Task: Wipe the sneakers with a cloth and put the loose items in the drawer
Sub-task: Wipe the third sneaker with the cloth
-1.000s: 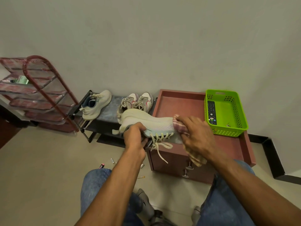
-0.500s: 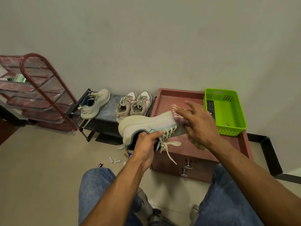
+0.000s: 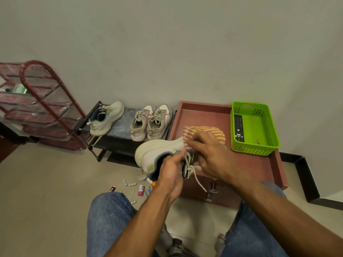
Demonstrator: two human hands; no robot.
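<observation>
My left hand [image 3: 171, 171] grips a cream sneaker [image 3: 157, 151] by its collar, holding it in the air with its heel to the left and its laces dangling. My right hand [image 3: 209, 154] presses a pink-and-yellow striped cloth [image 3: 204, 131] against the sneaker's toe end, which the cloth hides. The matching cream sneaker [image 3: 105, 118] and a beige pair [image 3: 150, 122] sit on a low black rack [image 3: 118, 140]. Several loose items, batteries and small tubes [image 3: 137, 188], lie on the floor below the held sneaker. The red-brown drawer unit [image 3: 259, 167] stands under my right hand, drawers shut.
A green basket [image 3: 256, 127] holding a black remote [image 3: 238, 127] stands on the drawer unit's tray top at the right. A red-framed rack [image 3: 42, 101] covered in clear plastic stands at the left. My knees in jeans fill the bottom of the view.
The sneaker has been turned and tipped so its heel points left and down. My right hand has slid the cloth over the toe end. My left hand shifted its grip to the collar.
</observation>
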